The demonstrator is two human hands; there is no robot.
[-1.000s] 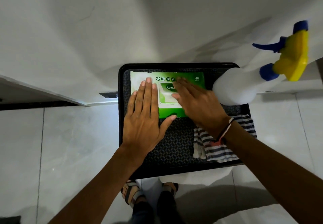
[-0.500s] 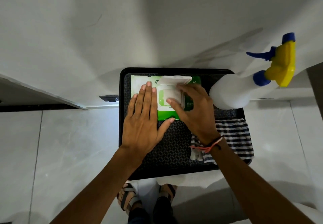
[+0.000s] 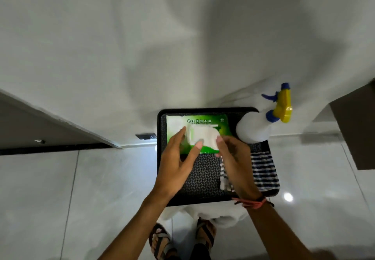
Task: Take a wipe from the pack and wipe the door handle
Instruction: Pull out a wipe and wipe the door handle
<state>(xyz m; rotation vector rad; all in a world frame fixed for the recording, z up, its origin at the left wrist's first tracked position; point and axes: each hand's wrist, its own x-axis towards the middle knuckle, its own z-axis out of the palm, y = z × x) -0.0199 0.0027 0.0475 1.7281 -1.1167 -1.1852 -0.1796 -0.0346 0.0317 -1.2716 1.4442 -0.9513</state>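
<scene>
Green pack (image 3: 220, 126) marked "40", right grip (image 3: 233, 158) pinching wipe (image 3: 205, 139), left grip (image 3: 178, 158) released.

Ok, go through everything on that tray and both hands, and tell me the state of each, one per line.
wipe pack: lying flat on the tray, flap open
wipe: partly pulled out, held above the pack
right hand: pinching the wipe
left hand: fingers spread, at the wipe's left edge
spray bottle: upright, untouched
striped cloth: lying crumpled, untouched
tray: black, on a white support
</scene>
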